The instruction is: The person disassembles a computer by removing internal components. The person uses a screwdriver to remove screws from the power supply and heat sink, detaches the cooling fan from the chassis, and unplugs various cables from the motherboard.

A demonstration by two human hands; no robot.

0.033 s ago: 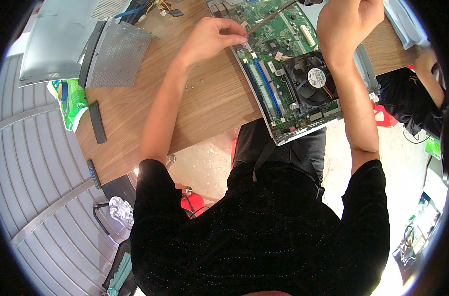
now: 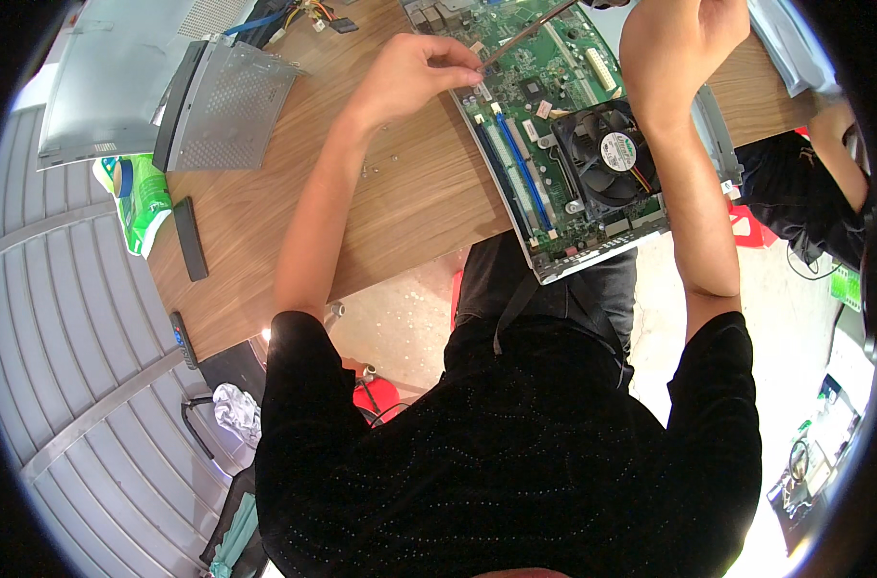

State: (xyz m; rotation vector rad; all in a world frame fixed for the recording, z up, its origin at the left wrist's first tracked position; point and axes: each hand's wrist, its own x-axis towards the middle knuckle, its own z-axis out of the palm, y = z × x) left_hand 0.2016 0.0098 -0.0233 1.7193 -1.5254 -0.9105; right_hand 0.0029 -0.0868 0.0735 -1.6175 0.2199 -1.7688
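My right hand (image 2: 671, 63) is closed round the dark handle of a screwdriver (image 2: 530, 37), mostly hidden at the top edge. Its metal shaft slants down to the left over a green motherboard (image 2: 573, 77). At the shaft's tip, the thumb and forefinger of my left hand (image 2: 414, 77) are pinched together; anything small between them is hidden. The board lies in a metal computer chassis (image 2: 602, 252) that juts over the table's near edge. A black cooling fan (image 2: 607, 154) is mounted on it beneath my right wrist, and blue and black memory slots (image 2: 520, 169) run along its left side.
Metal case panels (image 2: 228, 111) stand on the wooden table (image 2: 409, 207) at left, near loose cables (image 2: 313, 17). A green packet (image 2: 142, 197), a dark bar (image 2: 190, 239) and a remote (image 2: 182, 337) lie by the left edge. Another person's arm (image 2: 836, 144) shows at right.
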